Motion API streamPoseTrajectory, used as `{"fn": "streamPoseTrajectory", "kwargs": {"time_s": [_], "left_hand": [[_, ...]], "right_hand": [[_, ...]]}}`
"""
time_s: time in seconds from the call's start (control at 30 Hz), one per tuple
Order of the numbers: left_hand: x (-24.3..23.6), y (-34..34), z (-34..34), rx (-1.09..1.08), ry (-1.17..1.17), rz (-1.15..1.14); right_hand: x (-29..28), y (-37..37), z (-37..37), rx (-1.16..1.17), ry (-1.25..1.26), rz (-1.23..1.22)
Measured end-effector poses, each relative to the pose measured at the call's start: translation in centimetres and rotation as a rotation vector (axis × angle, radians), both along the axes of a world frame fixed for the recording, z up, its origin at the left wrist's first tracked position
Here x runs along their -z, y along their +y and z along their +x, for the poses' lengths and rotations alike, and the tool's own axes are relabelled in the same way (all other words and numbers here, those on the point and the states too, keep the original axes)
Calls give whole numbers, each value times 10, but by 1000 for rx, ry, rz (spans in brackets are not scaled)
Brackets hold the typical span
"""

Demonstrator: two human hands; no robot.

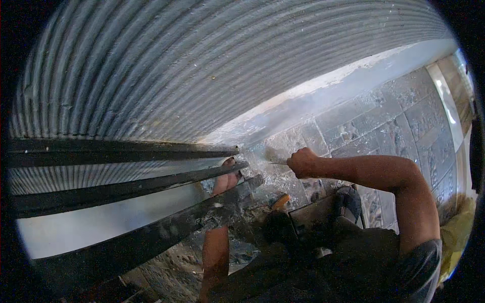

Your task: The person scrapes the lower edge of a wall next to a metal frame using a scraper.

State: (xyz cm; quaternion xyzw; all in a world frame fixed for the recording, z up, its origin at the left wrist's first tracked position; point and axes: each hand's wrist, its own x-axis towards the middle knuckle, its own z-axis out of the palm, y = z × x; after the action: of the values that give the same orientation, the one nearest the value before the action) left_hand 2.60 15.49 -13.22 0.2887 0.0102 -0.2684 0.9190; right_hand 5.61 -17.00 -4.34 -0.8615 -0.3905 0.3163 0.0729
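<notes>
The corrugated metal shutter is filling the upper view, with three dark steel bars running lengthwise from the left and ending near the stone-tiled floor. The right hand is fisted tight around a thin metal tool, its shaft lying level and pointing left toward the bar ends. The left hand is sitting nearer, pressing between the bars, its grip too hidden to tell.

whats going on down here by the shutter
A person is working low at the foot of a corrugated metal shutter. Their right hand is closed in a grip on a thin tool, its tip pointed at the dusty patch where the shutter meets the stone-tiled floor. Their left hand rests against the ends of three dark metal bars lying alongside.
</notes>
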Motion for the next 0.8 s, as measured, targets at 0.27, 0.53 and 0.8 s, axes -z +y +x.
{"fn": "streamPoseTrajectory", "kwargs": {"time_s": [0.27, 0.53, 0.8], "left_hand": [[-82, -50, 0, -122, 223, 485], [-47, -32, 11, 68, 446, 345], [-32, -20, 14, 85, 500, 272]], "right_hand": [[11, -5, 3, -13, -23, 112], [11, -4, 1, 27, -3, 75], [14, -3, -7, 18, -56, 51]]}}
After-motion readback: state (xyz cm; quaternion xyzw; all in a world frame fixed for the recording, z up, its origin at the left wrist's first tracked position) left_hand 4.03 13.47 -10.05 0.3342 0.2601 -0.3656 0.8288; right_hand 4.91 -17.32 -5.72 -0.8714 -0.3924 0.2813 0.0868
